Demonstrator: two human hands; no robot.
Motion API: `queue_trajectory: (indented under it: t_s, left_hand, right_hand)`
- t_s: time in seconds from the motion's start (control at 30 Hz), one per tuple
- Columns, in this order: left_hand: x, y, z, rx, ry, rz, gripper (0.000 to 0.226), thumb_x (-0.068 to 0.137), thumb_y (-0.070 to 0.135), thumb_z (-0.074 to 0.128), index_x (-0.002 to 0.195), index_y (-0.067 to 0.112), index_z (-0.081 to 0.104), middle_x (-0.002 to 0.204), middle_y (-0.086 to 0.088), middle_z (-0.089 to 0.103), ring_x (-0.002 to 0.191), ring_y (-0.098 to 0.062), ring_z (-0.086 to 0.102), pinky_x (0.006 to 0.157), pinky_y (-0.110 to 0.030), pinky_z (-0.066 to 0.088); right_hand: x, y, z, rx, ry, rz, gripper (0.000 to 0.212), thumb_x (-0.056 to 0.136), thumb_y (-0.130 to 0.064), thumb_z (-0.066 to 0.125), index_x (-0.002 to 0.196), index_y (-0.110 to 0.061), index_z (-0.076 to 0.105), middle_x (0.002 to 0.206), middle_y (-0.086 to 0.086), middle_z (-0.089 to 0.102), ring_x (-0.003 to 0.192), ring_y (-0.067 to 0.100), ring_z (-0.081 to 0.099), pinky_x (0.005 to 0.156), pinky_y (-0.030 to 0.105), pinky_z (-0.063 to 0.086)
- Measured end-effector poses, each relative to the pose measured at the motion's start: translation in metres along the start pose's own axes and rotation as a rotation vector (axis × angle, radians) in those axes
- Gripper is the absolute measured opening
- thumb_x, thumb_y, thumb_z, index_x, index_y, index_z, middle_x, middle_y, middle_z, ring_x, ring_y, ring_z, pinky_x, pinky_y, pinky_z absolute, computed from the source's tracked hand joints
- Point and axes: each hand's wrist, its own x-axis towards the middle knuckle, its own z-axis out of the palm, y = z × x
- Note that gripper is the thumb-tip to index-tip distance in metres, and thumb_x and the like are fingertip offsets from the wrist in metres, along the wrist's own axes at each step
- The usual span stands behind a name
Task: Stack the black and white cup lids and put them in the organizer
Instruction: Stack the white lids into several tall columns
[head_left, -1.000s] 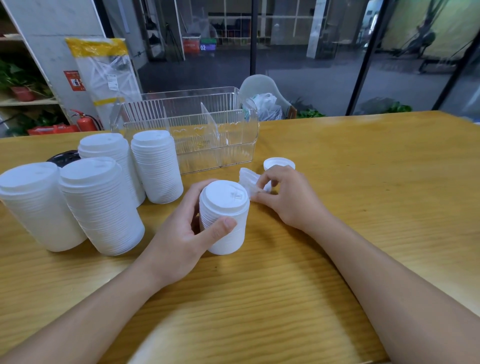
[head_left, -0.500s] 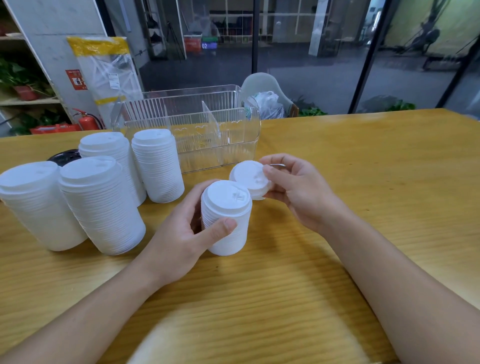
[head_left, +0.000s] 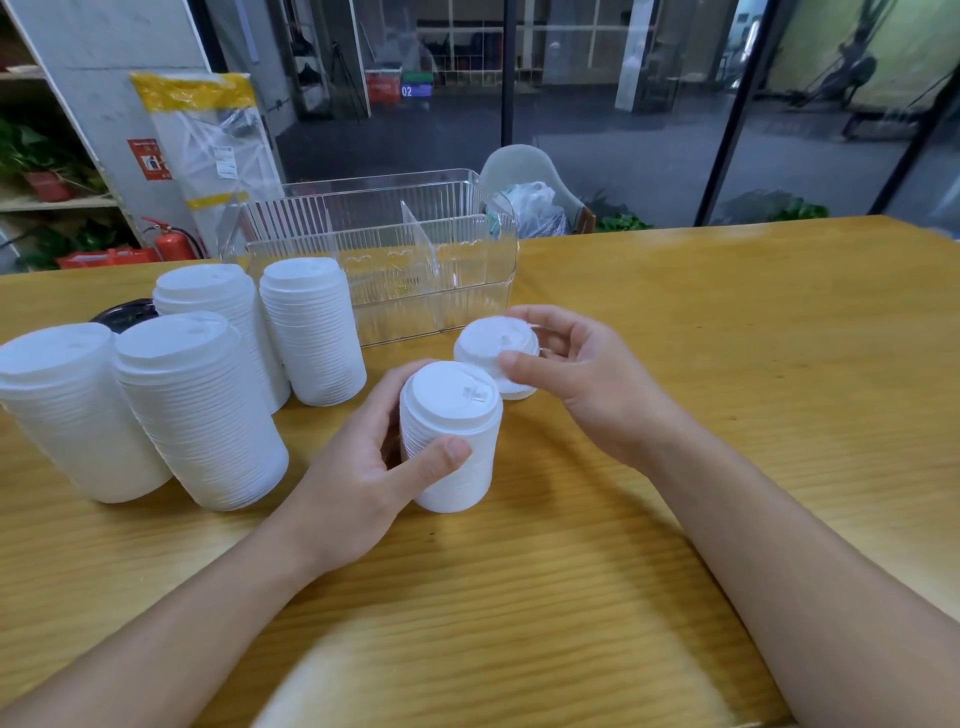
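Observation:
My left hand grips a short stack of white lids standing on the wooden table. My right hand pinches a few white lids just behind and right of that stack, lifted off the table and tilted. Several taller white lid stacks stand at the left. A black lid peeks out behind them. The clear ribbed organizer with a divider sits at the back, and I see nothing in it.
A yellow-topped plastic package leans behind the organizer. A grey chair with a plastic bag stands past the table's far edge. Bare wood stretches to the right and front.
My right hand picked the loose lids off the table and brought them up toward the stack in my left hand. The left hand kept its hold.

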Motion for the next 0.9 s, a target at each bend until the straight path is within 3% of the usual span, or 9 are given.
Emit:
queue_trajectory:
  t_s: [0.07, 0.17, 0.3, 0.5, 0.67, 0.73, 0.83, 0.9]
  left_hand:
    - [0.0, 0.0, 0.0, 0.001, 0.013, 0.002, 0.066, 0.096, 0.048, 0.078, 0.154, 0.033, 0.051, 0.144, 0.008, 0.068, 0.137, -0.015, 0.063, 0.106, -0.026, 0.053]
    - [0.0, 0.0, 0.001, -0.004, 0.014, 0.0, 0.062, 0.097, 0.04, 0.076, 0.154, 0.033, 0.051, 0.143, 0.009, 0.07, 0.136, -0.015, 0.065, 0.108, -0.031, 0.054]
    - [0.0, 0.001, 0.001, -0.004, 0.022, 0.005, 0.063, 0.097, 0.039, 0.076, 0.154, 0.031, 0.052, 0.144, 0.007, 0.07, 0.135, -0.016, 0.065, 0.106, -0.027, 0.054]
    - [0.001, 0.0, 0.001, -0.001, 0.038, 0.004, 0.065, 0.095, 0.044, 0.076, 0.154, 0.031, 0.053, 0.145, 0.008, 0.07, 0.137, -0.016, 0.065, 0.107, -0.031, 0.053]
    - [0.002, -0.002, 0.0, 0.009, 0.038, -0.004, 0.065, 0.095, 0.042, 0.078, 0.154, 0.031, 0.054, 0.144, 0.008, 0.07, 0.136, -0.015, 0.066, 0.104, -0.026, 0.055]
    - [0.002, -0.003, -0.001, 0.01, 0.033, -0.007, 0.068, 0.094, 0.044, 0.082, 0.154, 0.032, 0.053, 0.144, 0.007, 0.07, 0.136, -0.016, 0.066, 0.104, -0.03, 0.056]
    - [0.0, -0.005, 0.0, 0.005, 0.038, -0.009, 0.088, 0.086, 0.054, 0.083, 0.162, 0.036, 0.043, 0.151, 0.01, 0.065, 0.141, -0.014, 0.062, 0.109, -0.035, 0.054]
    - [0.0, -0.005, 0.001, 0.017, 0.056, 0.003, 0.087, 0.091, 0.058, 0.076, 0.166, 0.041, 0.035, 0.155, 0.016, 0.061, 0.145, -0.009, 0.057, 0.115, -0.036, 0.048]
  right_hand:
    - [0.0, -0.004, -0.004, 0.045, 0.02, -0.042, 0.051, 0.093, -0.016, 0.083, 0.141, -0.013, 0.066, 0.132, 0.008, 0.076, 0.121, 0.025, 0.072, 0.107, 0.048, 0.057]
    - [-0.005, -0.009, -0.003, 0.107, -0.085, -0.067, 0.052, 0.093, -0.019, 0.08, 0.142, -0.012, 0.067, 0.139, 0.012, 0.073, 0.134, 0.039, 0.064, 0.115, 0.05, 0.051]
    - [-0.014, -0.007, 0.011, 0.036, -0.27, -0.033, 0.047, 0.094, -0.01, 0.077, 0.14, -0.008, 0.068, 0.136, 0.013, 0.074, 0.131, 0.028, 0.068, 0.112, 0.041, 0.052]
    - [-0.019, -0.013, 0.01, -0.131, -0.291, -0.085, 0.043, 0.095, -0.005, 0.08, 0.136, -0.011, 0.071, 0.134, 0.007, 0.075, 0.131, 0.027, 0.068, 0.117, 0.058, 0.048]
    - [-0.019, -0.016, 0.009, -0.265, -0.28, -0.131, 0.042, 0.093, -0.013, 0.085, 0.133, -0.019, 0.074, 0.131, -0.001, 0.076, 0.129, 0.021, 0.068, 0.118, 0.056, 0.045]
    - [-0.018, -0.016, 0.007, -0.269, -0.293, -0.13, 0.044, 0.091, -0.015, 0.087, 0.132, -0.02, 0.074, 0.131, -0.001, 0.076, 0.129, 0.02, 0.068, 0.118, 0.055, 0.045]
    - [-0.019, -0.015, 0.007, -0.279, -0.315, -0.141, 0.045, 0.09, -0.015, 0.088, 0.132, -0.019, 0.073, 0.13, -0.002, 0.077, 0.127, 0.018, 0.069, 0.113, 0.045, 0.05]
    - [-0.017, -0.015, 0.004, -0.281, -0.323, -0.133, 0.047, 0.091, -0.017, 0.088, 0.134, -0.02, 0.072, 0.131, -0.003, 0.076, 0.128, 0.017, 0.068, 0.112, 0.044, 0.051]
